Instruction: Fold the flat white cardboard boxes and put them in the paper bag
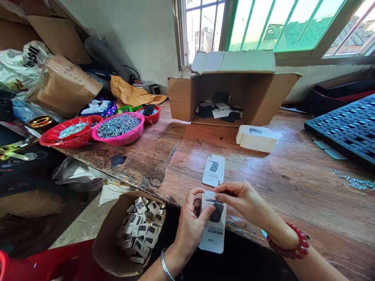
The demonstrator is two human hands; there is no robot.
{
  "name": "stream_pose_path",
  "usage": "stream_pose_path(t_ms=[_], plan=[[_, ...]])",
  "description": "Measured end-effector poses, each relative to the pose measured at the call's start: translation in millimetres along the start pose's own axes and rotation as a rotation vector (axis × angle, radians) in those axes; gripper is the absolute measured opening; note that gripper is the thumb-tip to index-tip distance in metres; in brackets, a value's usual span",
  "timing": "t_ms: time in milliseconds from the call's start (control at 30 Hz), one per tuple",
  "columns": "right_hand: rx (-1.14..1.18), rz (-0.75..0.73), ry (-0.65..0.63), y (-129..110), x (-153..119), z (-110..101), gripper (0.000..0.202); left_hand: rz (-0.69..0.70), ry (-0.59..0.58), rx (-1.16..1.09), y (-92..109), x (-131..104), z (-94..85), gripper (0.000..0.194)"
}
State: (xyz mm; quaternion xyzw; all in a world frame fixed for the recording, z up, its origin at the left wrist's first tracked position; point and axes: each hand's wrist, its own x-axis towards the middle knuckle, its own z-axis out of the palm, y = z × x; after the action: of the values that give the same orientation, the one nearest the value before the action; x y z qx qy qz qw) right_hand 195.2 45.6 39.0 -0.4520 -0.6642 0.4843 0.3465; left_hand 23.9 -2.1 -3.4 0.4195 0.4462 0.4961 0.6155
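Note:
My left hand (191,218) is closed on a white printed box (215,234) marked "MAGNETIC", its thumb pressed over the front. The box is held at the table's front edge, with its lettering upside down to me. At the box's top end, my right hand (237,195) pinches the edge with thumb and fingers. Just beyond the hands lies a similar flat white box (213,169). A stack of white boxes (257,138) rests farther back on the right.
An open cardboard carton (178,99) holds white and dark pieces. Pink (117,141) and red baskets (74,145) of metal parts stand left. Below the edge, a carton (102,249) holds several finished-looking white boxes. A black rack (348,125) and a rubber band (306,190) are right.

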Motion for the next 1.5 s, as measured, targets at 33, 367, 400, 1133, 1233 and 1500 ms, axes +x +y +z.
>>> stream_pose_path(t_ms=[33, 367, 400, 1133, 1233, 1500], plan=[[0.003, 0.012, -0.004, -1, 1, -1, 0.016, -0.002, -0.005, 0.004, 0, 0, -0.1, 0.041], [-0.114, -0.019, -0.015, -3, 2, -2, 0.017, -0.003, 0.004, -0.006, -5, -2, 2.4, 0.05], [-0.123, -0.052, -0.03, -3, 2, -3, 0.017, 0.007, 0.011, 0.001, -5, -2, 2.5, 0.051], [-0.191, -0.076, -0.059, -1, -1, -5, 0.02, 0.101, -0.107, 0.118, -12, -1, -4.5, 0.056], [-0.256, -0.161, -0.026, -2, -5, -1, 0.021, 0.087, -0.057, 0.126, -12, -3, -1.9, 0.055], [-0.301, -0.098, 0.019, 1, -6, 1, 0.019, 0.086, -0.084, 0.141, -13, -3, -4.2, 0.062]])
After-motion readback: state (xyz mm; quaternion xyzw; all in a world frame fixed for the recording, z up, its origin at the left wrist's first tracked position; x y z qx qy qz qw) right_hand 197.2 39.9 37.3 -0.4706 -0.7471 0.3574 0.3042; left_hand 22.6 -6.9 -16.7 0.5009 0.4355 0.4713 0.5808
